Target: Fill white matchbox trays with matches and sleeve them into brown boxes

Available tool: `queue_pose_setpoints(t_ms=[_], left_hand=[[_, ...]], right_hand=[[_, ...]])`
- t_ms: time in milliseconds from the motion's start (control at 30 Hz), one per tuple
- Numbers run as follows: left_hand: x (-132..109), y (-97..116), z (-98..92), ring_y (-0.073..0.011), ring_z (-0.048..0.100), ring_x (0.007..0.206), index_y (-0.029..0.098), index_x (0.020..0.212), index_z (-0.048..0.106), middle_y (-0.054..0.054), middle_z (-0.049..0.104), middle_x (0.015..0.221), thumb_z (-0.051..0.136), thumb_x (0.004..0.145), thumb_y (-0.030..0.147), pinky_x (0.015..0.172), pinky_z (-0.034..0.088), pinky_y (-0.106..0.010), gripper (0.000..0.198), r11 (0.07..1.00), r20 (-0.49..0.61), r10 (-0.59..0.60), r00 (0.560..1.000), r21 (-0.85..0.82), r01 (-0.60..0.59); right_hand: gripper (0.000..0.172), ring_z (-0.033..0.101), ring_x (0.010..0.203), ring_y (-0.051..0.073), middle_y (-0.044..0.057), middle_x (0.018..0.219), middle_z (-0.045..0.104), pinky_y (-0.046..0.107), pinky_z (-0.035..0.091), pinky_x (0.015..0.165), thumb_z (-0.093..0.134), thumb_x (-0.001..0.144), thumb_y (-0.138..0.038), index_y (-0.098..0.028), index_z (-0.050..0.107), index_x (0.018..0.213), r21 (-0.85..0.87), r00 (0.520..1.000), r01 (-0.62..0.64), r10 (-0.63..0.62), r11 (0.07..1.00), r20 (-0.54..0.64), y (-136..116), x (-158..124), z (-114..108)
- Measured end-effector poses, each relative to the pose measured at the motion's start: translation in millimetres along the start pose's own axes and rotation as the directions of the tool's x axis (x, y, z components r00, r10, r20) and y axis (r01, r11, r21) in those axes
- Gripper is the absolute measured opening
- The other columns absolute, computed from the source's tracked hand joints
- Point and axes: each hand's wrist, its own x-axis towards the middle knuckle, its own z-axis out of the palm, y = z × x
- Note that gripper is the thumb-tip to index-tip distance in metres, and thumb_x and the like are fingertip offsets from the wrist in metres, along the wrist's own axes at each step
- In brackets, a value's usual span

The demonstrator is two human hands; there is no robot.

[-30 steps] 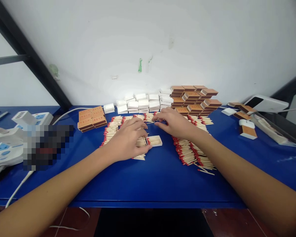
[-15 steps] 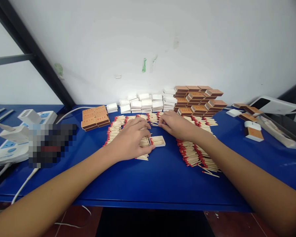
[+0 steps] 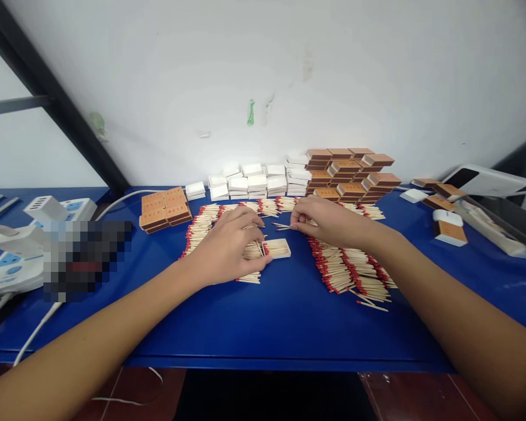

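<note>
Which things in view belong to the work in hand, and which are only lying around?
Likely in the work:
open tray, held by left hand
matches, some in right hand
stacked white boxes
brown matchboxes

Likely lying around:
power strip
white device

Red lettering [image 3: 175, 211] on the left orange matchboxes [image 3: 165, 209] seemingly reads 安全火柴.

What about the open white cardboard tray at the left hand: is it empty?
No, red-headed wooden matches lie inside the white cardboard tray.

I see from 1 head camera, looking forward and down, close over the blue counter [image 3: 263, 327] to the white wall [image 3: 193, 76].
</note>
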Motion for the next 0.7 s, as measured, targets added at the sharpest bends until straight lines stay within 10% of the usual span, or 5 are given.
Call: queue_pose_setpoints(t_ms=[700], left_hand=[[0.2,0.3,-0.6,-0.0353,0.062,0.134,0.02,0.098,0.078,-0.012,0.076,0.129,0.079,0.097,0.041,0.115,0.05,-0.058,0.02,1.0,0.014,-0.014,1.0,0.006,0.014]], right_hand=[[0.019,0.061,0.094,0.027,0.011,0.097,0.07,0.04,0.046,0.081,0.058,0.104,-0.032,-0.023,0.065,0.089,0.061,0.999,0.031,-0.03,0.998,-0.025,-15.9,-4.9,0.3]])
